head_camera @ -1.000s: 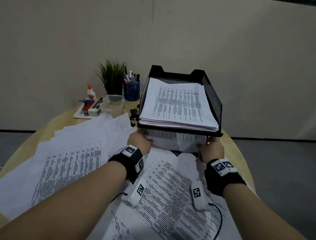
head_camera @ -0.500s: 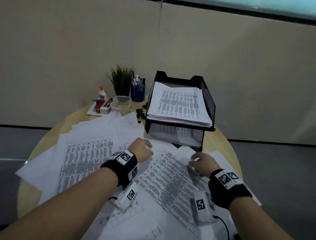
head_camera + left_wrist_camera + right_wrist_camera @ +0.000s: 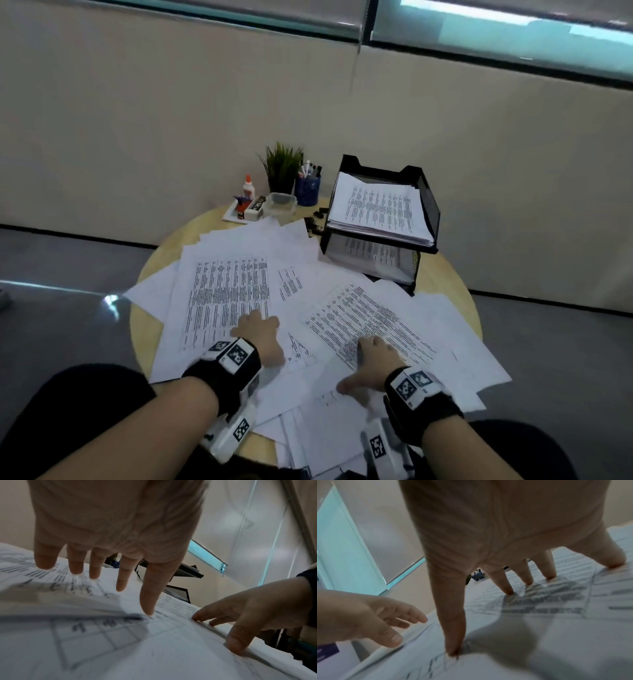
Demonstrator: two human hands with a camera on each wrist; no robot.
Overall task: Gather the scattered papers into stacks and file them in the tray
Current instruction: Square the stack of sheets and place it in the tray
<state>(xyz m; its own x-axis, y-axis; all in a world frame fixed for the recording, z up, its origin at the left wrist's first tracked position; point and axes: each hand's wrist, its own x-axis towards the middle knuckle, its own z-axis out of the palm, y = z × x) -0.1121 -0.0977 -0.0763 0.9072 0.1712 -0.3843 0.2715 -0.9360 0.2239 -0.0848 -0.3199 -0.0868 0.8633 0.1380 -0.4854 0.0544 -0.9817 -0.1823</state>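
Printed sheets lie scattered (image 3: 239, 294) over a round wooden table (image 3: 455, 284). A black mesh two-tier tray (image 3: 430, 202) stands at the back right, with a paper stack (image 3: 376, 209) in the top tier and more sheets in the lower one. My left hand (image 3: 257, 330) lies spread with straight fingers (image 3: 120, 580) on a sheet at the near left. My right hand (image 3: 371, 359) presses a printed sheet (image 3: 370, 318) at the near middle with spread fingertips (image 3: 508, 588) and thumb. Neither hand grips anything.
At the back left stand a small plant (image 3: 282, 168), a blue pen cup (image 3: 307, 188), a glue bottle (image 3: 248, 186), a clear plastic box (image 3: 281, 204) and a white tray of small items (image 3: 245, 210). Black binder clips (image 3: 315, 222) lie beside the tray. Several sheets overhang the near edge.
Both hands drew back from the lower tray tier, where they had pushed a stack in, and came down spread on loose sheets near me. The view rose and pulled back.
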